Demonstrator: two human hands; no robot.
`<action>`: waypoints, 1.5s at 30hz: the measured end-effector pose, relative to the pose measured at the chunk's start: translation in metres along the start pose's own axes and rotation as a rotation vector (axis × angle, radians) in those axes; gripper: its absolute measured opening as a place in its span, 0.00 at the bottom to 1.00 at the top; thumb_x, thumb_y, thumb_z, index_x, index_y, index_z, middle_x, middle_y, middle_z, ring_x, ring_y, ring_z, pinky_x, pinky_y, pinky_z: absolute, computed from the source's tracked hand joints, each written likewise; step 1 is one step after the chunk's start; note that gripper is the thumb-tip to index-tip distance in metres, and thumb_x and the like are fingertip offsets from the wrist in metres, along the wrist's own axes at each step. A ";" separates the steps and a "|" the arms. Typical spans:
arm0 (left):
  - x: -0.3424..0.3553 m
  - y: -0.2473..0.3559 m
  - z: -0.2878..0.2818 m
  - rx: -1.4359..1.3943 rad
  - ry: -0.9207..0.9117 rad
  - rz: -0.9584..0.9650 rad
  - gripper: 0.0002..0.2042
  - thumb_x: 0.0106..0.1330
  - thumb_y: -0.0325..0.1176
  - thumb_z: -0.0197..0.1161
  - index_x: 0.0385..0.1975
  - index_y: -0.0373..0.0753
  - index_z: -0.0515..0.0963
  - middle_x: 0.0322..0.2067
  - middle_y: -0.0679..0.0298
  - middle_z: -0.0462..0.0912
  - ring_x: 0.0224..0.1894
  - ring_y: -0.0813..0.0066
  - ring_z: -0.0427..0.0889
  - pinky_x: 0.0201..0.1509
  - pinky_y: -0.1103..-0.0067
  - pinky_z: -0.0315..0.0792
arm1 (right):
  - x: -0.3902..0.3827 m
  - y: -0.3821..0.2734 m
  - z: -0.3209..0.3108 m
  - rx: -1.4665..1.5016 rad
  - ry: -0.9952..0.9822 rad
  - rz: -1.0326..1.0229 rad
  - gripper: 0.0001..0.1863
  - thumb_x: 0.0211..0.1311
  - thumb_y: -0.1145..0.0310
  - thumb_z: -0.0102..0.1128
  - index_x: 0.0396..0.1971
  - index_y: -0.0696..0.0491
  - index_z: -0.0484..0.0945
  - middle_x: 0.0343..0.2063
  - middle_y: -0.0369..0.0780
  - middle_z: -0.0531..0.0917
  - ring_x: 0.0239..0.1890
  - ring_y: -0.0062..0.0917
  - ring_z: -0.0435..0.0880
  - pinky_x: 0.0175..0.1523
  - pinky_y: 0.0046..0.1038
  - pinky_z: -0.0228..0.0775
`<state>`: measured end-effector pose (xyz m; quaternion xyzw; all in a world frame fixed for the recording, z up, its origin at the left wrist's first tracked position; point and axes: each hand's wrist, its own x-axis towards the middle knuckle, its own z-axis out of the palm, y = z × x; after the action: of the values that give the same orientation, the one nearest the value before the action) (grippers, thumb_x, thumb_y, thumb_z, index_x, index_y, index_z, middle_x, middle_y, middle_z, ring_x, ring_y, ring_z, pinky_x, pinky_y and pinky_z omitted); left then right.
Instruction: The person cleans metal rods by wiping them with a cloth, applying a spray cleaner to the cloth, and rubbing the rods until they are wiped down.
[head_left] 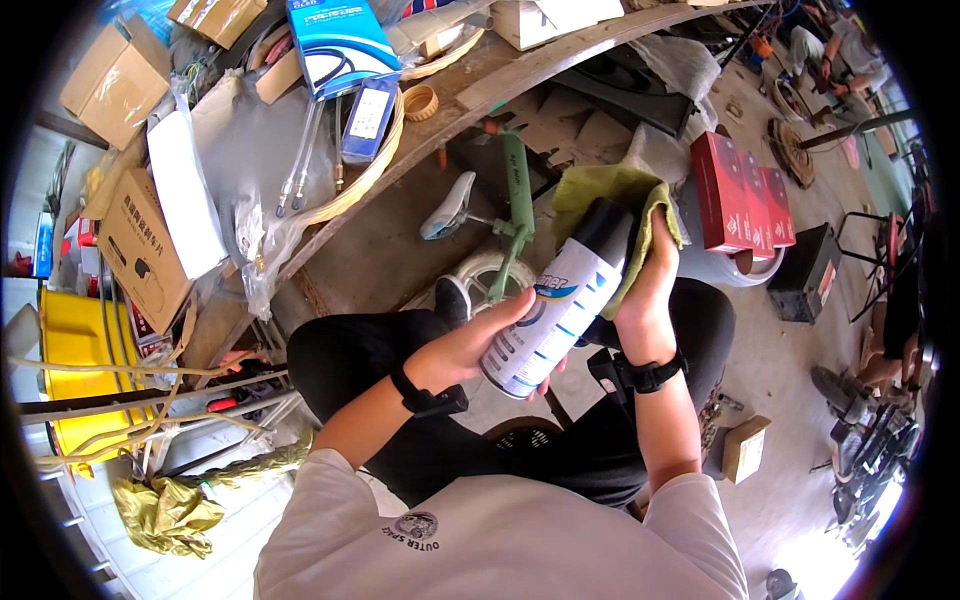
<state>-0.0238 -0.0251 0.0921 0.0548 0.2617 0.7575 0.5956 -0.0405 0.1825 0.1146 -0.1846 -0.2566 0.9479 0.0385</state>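
A white and blue spray can [560,310] with a black cap [604,226] is tilted in front of me, its cap end up and to the right. My left hand [468,345] wraps round the lower part of the can. An olive-green cloth [612,190] lies behind and beside the cap. My right hand [650,275] grips the cloth, pressing it against the can's upper right side. Most of the right fingers are hidden behind the cloth and the can.
A wooden bench [470,110] crowded with boxes, cables and plastic bags runs along the far left. Beyond my knees stands a small green-framed cycle [515,190]. Red boxes [725,195] stand at the right, near a black box [805,272]. Other people sit at the far right.
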 end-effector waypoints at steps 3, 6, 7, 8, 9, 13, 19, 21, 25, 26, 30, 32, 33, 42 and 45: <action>-0.002 0.005 0.000 0.157 0.106 0.021 0.31 0.68 0.58 0.47 0.56 0.34 0.65 0.40 0.53 0.79 0.34 0.66 0.83 0.35 0.73 0.78 | -0.004 0.014 0.002 0.051 -0.027 0.060 0.22 0.68 0.55 0.46 0.53 0.56 0.71 0.48 0.43 0.78 0.48 0.30 0.78 0.56 0.30 0.69; 0.010 0.001 0.004 0.563 0.440 0.413 0.25 0.66 0.48 0.57 0.52 0.32 0.67 0.34 0.52 0.82 0.33 0.64 0.84 0.36 0.76 0.77 | -0.007 0.043 -0.011 -0.043 -0.113 0.041 0.23 0.70 0.54 0.42 0.55 0.55 0.67 0.48 0.39 0.77 0.49 0.26 0.76 0.55 0.28 0.68; 0.010 0.004 0.008 0.611 0.500 0.444 0.24 0.65 0.43 0.61 0.52 0.31 0.66 0.36 0.54 0.81 0.38 0.67 0.83 0.42 0.78 0.74 | -0.010 0.049 -0.008 -0.103 -0.104 0.024 0.22 0.70 0.56 0.43 0.56 0.55 0.67 0.48 0.39 0.76 0.49 0.25 0.75 0.55 0.28 0.67; 0.009 0.007 0.009 0.610 0.499 0.440 0.24 0.65 0.43 0.61 0.52 0.31 0.66 0.36 0.54 0.81 0.38 0.67 0.83 0.42 0.78 0.74 | -0.012 0.053 -0.007 -0.163 -0.093 0.007 0.22 0.70 0.57 0.44 0.56 0.55 0.66 0.49 0.38 0.75 0.49 0.25 0.74 0.55 0.27 0.66; 0.006 0.009 0.010 0.827 0.607 0.402 0.24 0.64 0.42 0.61 0.52 0.31 0.66 0.38 0.55 0.81 0.40 0.69 0.82 0.44 0.78 0.74 | -0.010 0.057 -0.009 -0.143 -0.055 0.044 0.21 0.69 0.60 0.47 0.57 0.54 0.65 0.48 0.38 0.75 0.50 0.23 0.73 0.55 0.26 0.65; 0.003 0.010 0.014 0.935 0.611 0.326 0.24 0.64 0.41 0.61 0.53 0.31 0.65 0.44 0.57 0.78 0.44 0.75 0.77 0.48 0.78 0.71 | -0.003 0.034 -0.001 -0.303 -0.030 -0.193 0.18 0.66 0.62 0.52 0.52 0.53 0.69 0.46 0.39 0.78 0.48 0.27 0.77 0.53 0.29 0.70; -0.009 0.018 0.018 0.573 0.292 0.136 0.28 0.67 0.52 0.54 0.55 0.32 0.66 0.42 0.59 0.78 0.41 0.78 0.78 0.45 0.80 0.73 | -0.009 -0.019 0.006 -0.772 -0.137 -0.280 0.12 0.57 0.72 0.61 0.40 0.59 0.77 0.34 0.36 0.81 0.34 0.17 0.78 0.41 0.19 0.68; -0.014 0.023 0.019 0.523 0.252 0.081 0.28 0.67 0.53 0.54 0.54 0.32 0.67 0.41 0.59 0.79 0.38 0.76 0.80 0.39 0.78 0.75 | -0.011 -0.026 0.005 -0.724 -0.206 -0.253 0.10 0.56 0.73 0.61 0.38 0.60 0.78 0.32 0.36 0.82 0.34 0.16 0.78 0.41 0.19 0.69; -0.015 0.021 0.018 0.270 0.099 -0.011 0.28 0.67 0.54 0.50 0.52 0.33 0.69 0.33 0.54 0.80 0.26 0.68 0.82 0.28 0.74 0.77 | -0.011 -0.018 -0.006 -0.249 -0.126 -0.139 0.18 0.58 0.72 0.55 0.49 0.59 0.71 0.43 0.43 0.78 0.45 0.26 0.78 0.52 0.25 0.69; -0.015 0.019 0.018 0.273 0.096 -0.015 0.28 0.67 0.54 0.50 0.52 0.33 0.69 0.33 0.54 0.80 0.26 0.68 0.82 0.28 0.74 0.77 | -0.008 -0.012 -0.014 -0.177 -0.081 -0.114 0.20 0.62 0.66 0.54 0.52 0.58 0.70 0.46 0.43 0.78 0.47 0.27 0.77 0.55 0.28 0.68; -0.011 0.008 0.015 0.033 0.049 -0.086 0.32 0.68 0.60 0.40 0.50 0.32 0.70 0.30 0.51 0.80 0.24 0.63 0.81 0.24 0.72 0.75 | -0.011 0.007 0.007 0.032 -0.100 -0.133 0.27 0.68 0.49 0.45 0.54 0.57 0.71 0.49 0.43 0.78 0.47 0.30 0.78 0.56 0.31 0.69; -0.006 0.004 0.010 0.042 0.069 -0.065 0.33 0.68 0.61 0.38 0.51 0.32 0.69 0.31 0.52 0.80 0.24 0.63 0.81 0.27 0.71 0.76 | -0.010 0.010 0.003 0.127 -0.147 -0.034 0.27 0.68 0.48 0.45 0.53 0.56 0.71 0.49 0.42 0.78 0.48 0.29 0.77 0.56 0.30 0.69; -0.005 0.005 0.010 0.086 0.090 -0.008 0.29 0.68 0.55 0.45 0.52 0.32 0.68 0.32 0.51 0.80 0.26 0.63 0.82 0.32 0.72 0.76 | -0.010 0.011 0.001 0.163 -0.233 0.004 0.26 0.68 0.49 0.45 0.52 0.56 0.72 0.48 0.41 0.78 0.47 0.28 0.78 0.55 0.28 0.69; 0.010 0.011 0.019 1.444 0.680 0.383 0.22 0.55 0.37 0.68 0.43 0.31 0.68 0.33 0.48 0.82 0.39 0.59 0.84 0.39 0.70 0.75 | 0.000 -0.008 0.009 -1.073 -0.270 -0.586 0.11 0.53 0.70 0.60 0.37 0.55 0.78 0.27 0.38 0.80 0.26 0.23 0.77 0.31 0.28 0.69; 0.010 0.011 0.009 1.637 0.757 0.488 0.27 0.51 0.44 0.70 0.45 0.33 0.70 0.30 0.47 0.81 0.32 0.48 0.82 0.33 0.65 0.75 | 0.003 -0.008 0.007 -1.387 -0.307 -0.766 0.10 0.48 0.71 0.60 0.33 0.52 0.79 0.26 0.45 0.76 0.28 0.43 0.77 0.34 0.36 0.71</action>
<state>-0.0330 -0.0142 0.1021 0.2605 0.8716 0.4091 0.0711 -0.0464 0.1870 0.1233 0.0666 -0.8344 0.5087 0.2016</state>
